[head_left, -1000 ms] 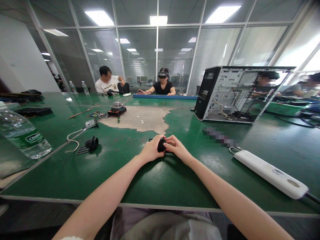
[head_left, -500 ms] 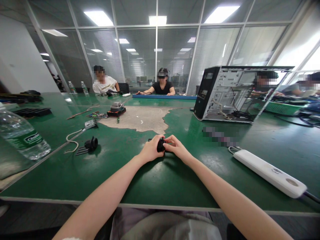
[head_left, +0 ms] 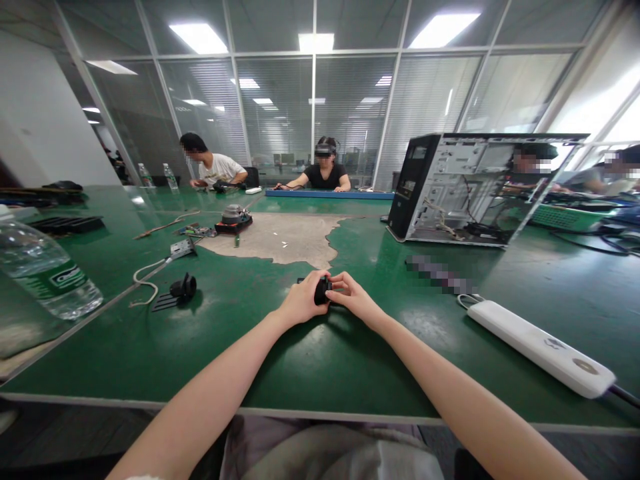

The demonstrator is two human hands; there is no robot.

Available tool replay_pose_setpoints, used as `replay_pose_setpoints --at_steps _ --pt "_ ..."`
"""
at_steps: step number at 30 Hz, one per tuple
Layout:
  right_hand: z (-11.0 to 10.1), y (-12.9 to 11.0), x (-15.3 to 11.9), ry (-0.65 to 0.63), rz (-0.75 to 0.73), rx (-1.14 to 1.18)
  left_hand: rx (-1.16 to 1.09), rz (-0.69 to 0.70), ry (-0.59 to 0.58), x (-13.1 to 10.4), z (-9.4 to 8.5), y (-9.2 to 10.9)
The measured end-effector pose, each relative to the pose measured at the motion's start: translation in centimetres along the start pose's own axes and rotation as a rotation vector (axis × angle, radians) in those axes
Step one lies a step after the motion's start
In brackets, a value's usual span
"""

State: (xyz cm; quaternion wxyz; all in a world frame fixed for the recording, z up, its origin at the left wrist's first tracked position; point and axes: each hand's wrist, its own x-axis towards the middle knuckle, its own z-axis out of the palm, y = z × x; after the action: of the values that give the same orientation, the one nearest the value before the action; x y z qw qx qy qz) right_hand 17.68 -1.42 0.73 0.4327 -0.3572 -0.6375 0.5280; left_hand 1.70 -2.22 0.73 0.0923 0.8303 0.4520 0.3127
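Both of my hands meet over the green table (head_left: pixel 350 373), around a small black plastic part (head_left: pixel 321 291). My left hand (head_left: pixel 301 299) is closed round it from the left, and its fingers hide much of the part. From the right, the thumb and fingertips of my right hand (head_left: pixel 351 297) pinch its edge. A narrow dark end shows beyond my left hand. To the left lies another black plastic piece (head_left: pixel 183 288) with a round end and flat prongs.
A white power strip (head_left: pixel 540 343) lies at right, near an open computer case (head_left: pixel 450 193). At left stand a water bottle (head_left: pixel 50 273) and a metal piece with a cable (head_left: pixel 183 249). A red-and-black component (head_left: pixel 233 219) sits farther back. People sit across the table.
My right fingers have shifted slightly on the black plastic part; my left hand keeps its grip. Across the table, the person in white has turned and leaned toward the left.
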Motion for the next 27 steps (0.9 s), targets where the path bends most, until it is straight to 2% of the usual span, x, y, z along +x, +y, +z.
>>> replay_pose_setpoints --at_steps 9,15,18,24,27 --pt "-0.2 1.3 0.8 0.057 0.046 0.023 0.0 0.012 0.006 0.1 0.1 -0.1" --pt "-0.3 0.2 0.2 -0.027 -0.032 -0.011 0.015 0.003 -0.01 0.1 0.1 -0.2" --pt "-0.1 0.0 0.1 -0.007 -0.048 0.0 0.018 0.001 -0.013 0.1 0.0 -0.2" --pt "-0.1 1.3 0.7 0.068 0.007 -0.012 0.007 -0.008 -0.016 0.1 0.0 -0.2" --pt "-0.3 1.3 0.8 0.041 0.024 -0.027 0.004 -0.01 -0.015 0.1 0.0 -0.2"
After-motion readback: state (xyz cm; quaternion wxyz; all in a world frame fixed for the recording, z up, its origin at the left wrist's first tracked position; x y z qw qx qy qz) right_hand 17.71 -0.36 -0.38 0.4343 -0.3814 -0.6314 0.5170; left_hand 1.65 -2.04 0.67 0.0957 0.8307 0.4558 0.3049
